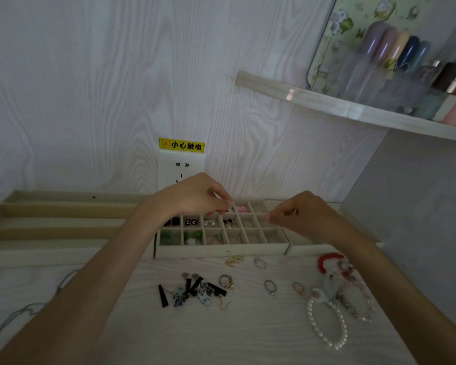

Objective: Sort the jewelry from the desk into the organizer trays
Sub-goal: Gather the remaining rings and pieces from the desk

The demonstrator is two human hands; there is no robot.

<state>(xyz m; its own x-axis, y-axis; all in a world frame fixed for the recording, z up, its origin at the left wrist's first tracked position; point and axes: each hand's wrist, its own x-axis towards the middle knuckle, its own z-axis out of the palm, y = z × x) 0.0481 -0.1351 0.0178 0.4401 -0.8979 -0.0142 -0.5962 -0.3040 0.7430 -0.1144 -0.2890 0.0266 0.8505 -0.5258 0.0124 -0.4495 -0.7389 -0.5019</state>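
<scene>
My hands over the little box tray

My left hand (195,198) curls its fingers above the tray (221,250); I cannot tell what it pinches. My right hand (300,214) pinches something tiny. Rings (270,287) and beads (327,325) lie below my fingers.

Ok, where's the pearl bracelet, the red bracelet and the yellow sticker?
pearl bracelet (340,328), head view, on the right-hand run of beads.
red bracelet (327,258), head view, on its top curve.
yellow sticker (181,145), head view, on its middle.
</scene>
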